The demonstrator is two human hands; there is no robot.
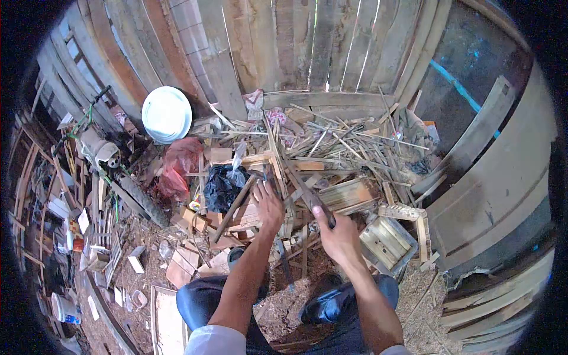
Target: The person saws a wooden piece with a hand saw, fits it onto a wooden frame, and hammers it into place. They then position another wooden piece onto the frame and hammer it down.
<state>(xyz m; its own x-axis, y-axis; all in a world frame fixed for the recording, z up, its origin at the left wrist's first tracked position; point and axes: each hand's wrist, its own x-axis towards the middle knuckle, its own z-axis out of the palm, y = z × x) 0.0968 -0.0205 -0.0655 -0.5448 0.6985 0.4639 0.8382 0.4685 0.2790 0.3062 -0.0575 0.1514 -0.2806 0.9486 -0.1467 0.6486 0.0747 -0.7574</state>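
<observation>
My right hand (338, 236) is wrapped round the lower end of a long dark tool handle (309, 198), which slants up and to the left over the wood pile. My left hand (269, 207) reaches forward over wood pieces, its fingers apart, with nothing visibly held. Beside it on the left lie a black plastic bag (220, 190) and a slanting stick (235, 208). Short wood blocks and thin strips lie beneath both hands. The far end of the tool is hard to make out among the scraps.
A white round lid (167, 115) leans near the plank wall (260, 53). A red plastic bag (181, 165) and a small bicycle (97, 148) are at the left. Thin sticks (355, 148) lie piled ahead. A wooden box (387, 244) sits at the right, near large boards (491, 195).
</observation>
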